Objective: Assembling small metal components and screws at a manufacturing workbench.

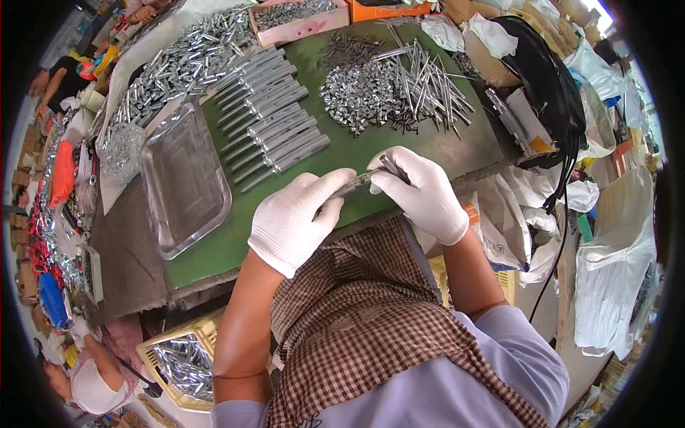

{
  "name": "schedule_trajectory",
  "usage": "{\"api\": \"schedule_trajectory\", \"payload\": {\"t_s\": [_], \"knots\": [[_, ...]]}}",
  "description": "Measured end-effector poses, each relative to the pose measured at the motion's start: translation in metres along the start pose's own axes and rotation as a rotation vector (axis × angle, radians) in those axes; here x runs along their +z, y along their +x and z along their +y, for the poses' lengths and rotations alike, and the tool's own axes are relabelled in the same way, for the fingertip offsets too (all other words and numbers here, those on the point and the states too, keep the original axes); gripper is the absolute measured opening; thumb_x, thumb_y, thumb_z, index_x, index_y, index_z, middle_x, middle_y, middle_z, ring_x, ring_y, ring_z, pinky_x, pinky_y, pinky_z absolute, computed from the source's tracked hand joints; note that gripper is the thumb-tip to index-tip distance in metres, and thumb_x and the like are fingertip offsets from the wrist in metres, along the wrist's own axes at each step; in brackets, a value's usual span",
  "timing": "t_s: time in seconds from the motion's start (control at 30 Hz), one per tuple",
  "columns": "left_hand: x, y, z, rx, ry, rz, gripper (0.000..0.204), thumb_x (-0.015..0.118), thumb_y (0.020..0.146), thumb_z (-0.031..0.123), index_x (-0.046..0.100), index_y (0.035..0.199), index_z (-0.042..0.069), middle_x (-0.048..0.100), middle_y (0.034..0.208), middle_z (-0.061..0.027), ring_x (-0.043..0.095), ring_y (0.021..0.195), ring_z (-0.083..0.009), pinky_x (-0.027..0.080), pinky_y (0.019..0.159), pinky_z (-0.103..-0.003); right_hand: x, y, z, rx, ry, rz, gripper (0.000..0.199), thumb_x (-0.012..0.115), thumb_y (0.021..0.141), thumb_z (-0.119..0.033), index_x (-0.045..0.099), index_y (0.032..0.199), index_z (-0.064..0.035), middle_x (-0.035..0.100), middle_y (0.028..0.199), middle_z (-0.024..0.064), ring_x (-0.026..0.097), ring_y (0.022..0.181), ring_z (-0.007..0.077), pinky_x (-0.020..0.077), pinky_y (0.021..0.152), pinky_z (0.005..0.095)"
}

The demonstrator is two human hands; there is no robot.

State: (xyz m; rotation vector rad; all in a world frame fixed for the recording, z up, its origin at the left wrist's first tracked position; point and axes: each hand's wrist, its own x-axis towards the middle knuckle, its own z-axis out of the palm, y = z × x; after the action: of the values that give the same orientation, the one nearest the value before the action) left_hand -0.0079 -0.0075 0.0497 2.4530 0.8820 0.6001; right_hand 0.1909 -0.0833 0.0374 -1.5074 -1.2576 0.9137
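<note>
On the left I see, from my distant seat, a metal tray [189, 189] angled on the green mat [207, 253], probably set there to be within easy reach; next to it the finished-looking rods [267, 118] lie side by side, ends roughly level, I judge to make them easy to count; my left hand [300, 210] pinches a slim metal piece [354, 184] between thumb and forefinger, seemingly to steady it; beyond lies a heap of small metal bits [364, 93]; my right hand [421, 189] closes thumb and forefinger at the piece's other end while gripping a bright tube [389, 164]; thin rods [435, 89] sprawl beyond. The piece sits between both hands, just over the mat's near edge — its long axis runs nearly sideways, rising slightly rightward; the tube's visible end points up and left, its far end hidden; whether they join, I cannot tell.
</note>
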Motion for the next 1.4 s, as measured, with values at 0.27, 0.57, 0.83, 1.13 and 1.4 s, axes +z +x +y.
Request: {"api": "schedule_trajectory", "payload": {"t_s": [0.27,0.57,0.83,1.13,1.4], "knots": [[0.006,0.001,0.009,-0.03,0.267,-0.017,0.023,0.064,0.085,0.018,0.066,0.108,0.022,0.06,0.078,-0.0061,0.063,0.065,-0.0252,0.051,0.058,-0.037,-0.014,0.019,0.002,-0.148,-0.271,0.109,0.011,0.062,0.091,-0.015,0.066,0.094,-0.0053,0.065,0.076,0.0135,0.065,0.068,0.0264,0.0494,0.064,0.033],[0.018,0.002,0.014,-0.129,0.318,-0.162,0.02,0.061,0.088,0.02,0.063,0.106,0.025,0.054,0.082,-0.0069,0.061,0.064,-0.0272,0.05,0.056,-0.04,-0.039,0.126,0.013,-0.464,-0.91,0.087,0.017,0.06,0.086,-0.025,0.067,0.089,-0.01,0.065,0.088,0.0112,0.064,0.082,0.0326,0.0517,0.073,0.0435],[0.016,0.006,0.016,-0.14,0.323,-0.204,0.021,0.06,0.088,0.021,0.062,0.109,0.025,0.056,0.083,-0.0073,0.062,0.066,-0.0282,0.051,0.057,-0.04,-0.035,0.139,0.007,-0.294,-0.984,0.012,0.019,0.056,0.084,-0.023,0.065,0.088,-0.0061,0.065,0.085,0.0177,0.065,0.081,0.0377,0.0515,0.075,0.0475],[0.015,0.008,0.017,-0.189,0.295,-0.249,0.02,0.057,0.09,0.025,0.062,0.109,0.023,0.059,0.086,-0.0099,0.063,0.067,-0.0313,0.052,0.06,-0.043,-0.028,0.036,0.004,-0.385,-0.532,-0.137,0.013,0.065,0.081,-0.01,0.069,0.093,-0.0058,0.065,0.083,0.011,0.064,0.077,0.0289,0.0518,0.07,0.0357],[0.016,0.005,0.019,-0.205,0.289,-0.227,0.019,0.057,0.091,0.025,0.061,0.109,0.023,0.059,0.085,-0.01,0.064,0.068,-0.032,0.052,0.06,-0.043,-0.006,0.021,0.007,-0.337,-0.537,-0.108,0.014,0.073,0.077,-0.013,0.068,0.087,-0.0042,0.063,0.08,0.0119,0.063,0.075,0.0296,0.0498,0.067,0.0366]]}}
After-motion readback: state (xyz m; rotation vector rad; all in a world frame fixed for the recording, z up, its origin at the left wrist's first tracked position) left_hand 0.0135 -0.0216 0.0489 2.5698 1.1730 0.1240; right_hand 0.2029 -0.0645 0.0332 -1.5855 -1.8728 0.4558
